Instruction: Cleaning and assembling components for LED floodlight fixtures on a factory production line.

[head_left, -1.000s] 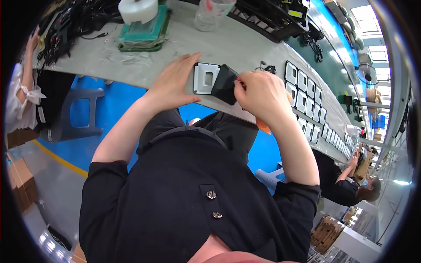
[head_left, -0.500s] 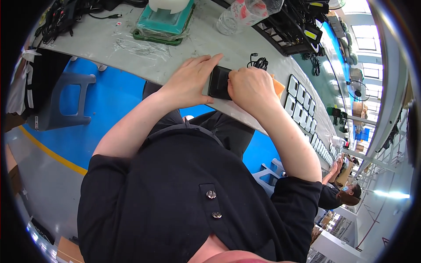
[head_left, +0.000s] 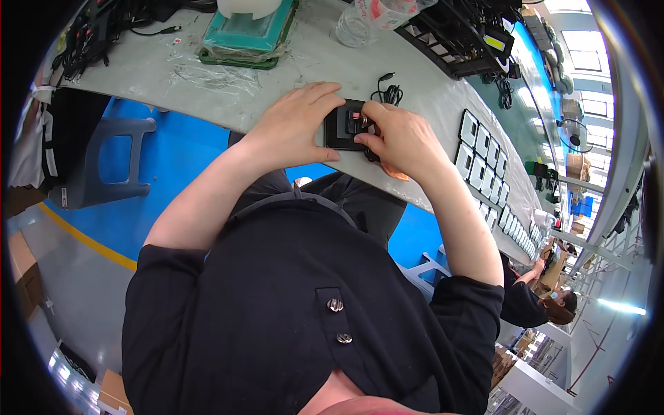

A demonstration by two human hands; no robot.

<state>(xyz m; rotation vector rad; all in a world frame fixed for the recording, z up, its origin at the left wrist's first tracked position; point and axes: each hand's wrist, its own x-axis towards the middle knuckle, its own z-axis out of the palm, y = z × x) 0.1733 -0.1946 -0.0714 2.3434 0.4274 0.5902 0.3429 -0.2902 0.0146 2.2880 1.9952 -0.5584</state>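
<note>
both hands on one small black square part [head_left: 344, 129], which sits at the near edge of the counter [head_left: 290, 76], approx mid-length. left hand [head_left: 299, 124] curled round the part's left side, thumb along its near edge, fingers over the far edge, grasping it. right hand [head_left: 400, 138] half-closed, fingertips [head_left: 364, 119] pinched on a small reddish/metal bit on top of the part; can't tell what the bit is.

just beyond the part: 1 small coiled black cable [head_left: 389, 90] w/ plug. far edge of counter: 1 teal tray [head_left: 243, 43] w/ a white roll [head_left: 250, 7] on it, clear plastic wrap [head_left: 200, 69] lying loose beside. 1 clear plastic container [head_left: 360, 24] nr the far edge, contents unclear. 1 black rack [head_left: 463, 38] at far right, holds dark items, count not readable. far-left corner: tangle of black cables [head_left: 90, 34].

along the counter's right stretch: a row of white-framed black panels [head_left: 484, 162], many, too small to count further down. orange scrap [head_left: 394, 171] at near edge under the right hand. blue stool [head_left: 111, 159] on the floor below the left end. another person [head_left: 532, 304] at the counter's far right end.
</note>
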